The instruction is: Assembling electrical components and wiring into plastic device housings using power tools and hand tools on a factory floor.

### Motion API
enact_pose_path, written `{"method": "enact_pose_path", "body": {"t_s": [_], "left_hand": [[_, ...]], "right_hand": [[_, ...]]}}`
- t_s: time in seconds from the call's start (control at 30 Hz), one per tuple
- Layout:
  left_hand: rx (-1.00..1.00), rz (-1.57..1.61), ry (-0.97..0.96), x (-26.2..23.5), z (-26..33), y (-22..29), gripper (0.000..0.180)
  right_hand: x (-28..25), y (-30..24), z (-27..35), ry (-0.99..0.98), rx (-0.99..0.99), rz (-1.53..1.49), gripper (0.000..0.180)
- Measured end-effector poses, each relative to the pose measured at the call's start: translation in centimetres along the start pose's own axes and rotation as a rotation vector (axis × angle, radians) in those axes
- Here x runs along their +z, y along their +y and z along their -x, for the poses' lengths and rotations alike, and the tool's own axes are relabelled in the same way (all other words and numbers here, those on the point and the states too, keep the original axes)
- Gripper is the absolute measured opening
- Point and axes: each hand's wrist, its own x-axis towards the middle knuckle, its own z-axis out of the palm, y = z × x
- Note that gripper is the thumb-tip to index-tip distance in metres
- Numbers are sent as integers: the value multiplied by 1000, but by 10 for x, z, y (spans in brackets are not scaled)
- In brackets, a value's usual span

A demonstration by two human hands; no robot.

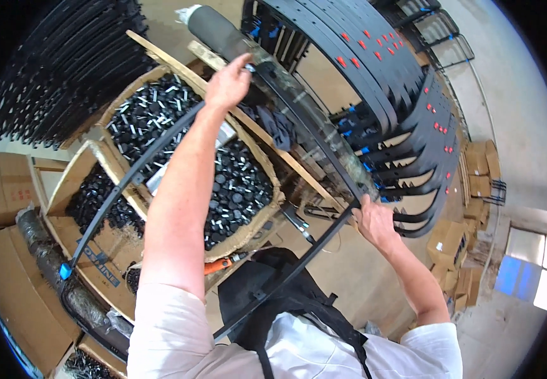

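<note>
Nearest, a black apron (267,297) hangs over a white shirt (305,354). Just above it the right hand (374,221) has its grip closed around the lower right corner of a black metal frame (311,136), fingers wrapped over the thin bar. The frame is held up in front of the chest, its long bars curving up and left. The left hand (228,82), arm stretched out, grips the frame's far top edge, fingers curled on it. Beneath the left arm sit cardboard boxes (179,145) full of small black plastic caps. Beyond, at upper right, many similar black frames (374,57) with red tags are stacked. More cardboard cartons (469,208) stand far right on the floor.
</note>
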Motion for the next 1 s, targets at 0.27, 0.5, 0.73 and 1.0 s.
{"method": "enact_pose_path", "body": {"t_s": [0.27,0.5,0.73,1.0], "left_hand": [[157,-399,-114,-42,-9,36,78],[87,-396,412,-80,-27,14,55],[60,-586,109,-87,-20,-8,62],[180,-667,17,-24,-9,63,80]], "right_hand": [[14,14,13,0,100,33,30],[21,10,5,51,32,1,33],[12,6,6,10,46,-32,32],[19,15,6,14,-4,3,30]]}}
